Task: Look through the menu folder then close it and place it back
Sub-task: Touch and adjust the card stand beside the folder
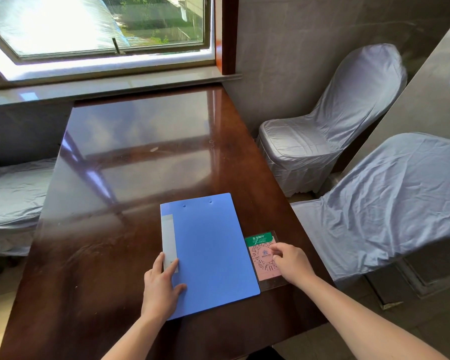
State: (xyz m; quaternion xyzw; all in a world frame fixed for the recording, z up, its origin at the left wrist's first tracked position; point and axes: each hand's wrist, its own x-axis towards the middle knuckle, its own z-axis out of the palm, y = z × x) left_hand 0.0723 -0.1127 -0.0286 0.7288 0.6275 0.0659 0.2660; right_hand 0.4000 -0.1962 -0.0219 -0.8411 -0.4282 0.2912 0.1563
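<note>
Glossy table [130, 157], closed menu folder [213, 250] beside QR card [264, 255], covered chairs [330, 131] alongside

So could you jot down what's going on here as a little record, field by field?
setting: dark glossy wooden table under a window, fabric-covered chairs alongside
main item: blue menu folder, closed, lying flat near the table's front edge
beside it: QR code card in a clear sleeve, to the folder's right
left hand: resting flat on the folder's spine corner
right hand: fingers on the QR code card
task stage: folder not open
</note>
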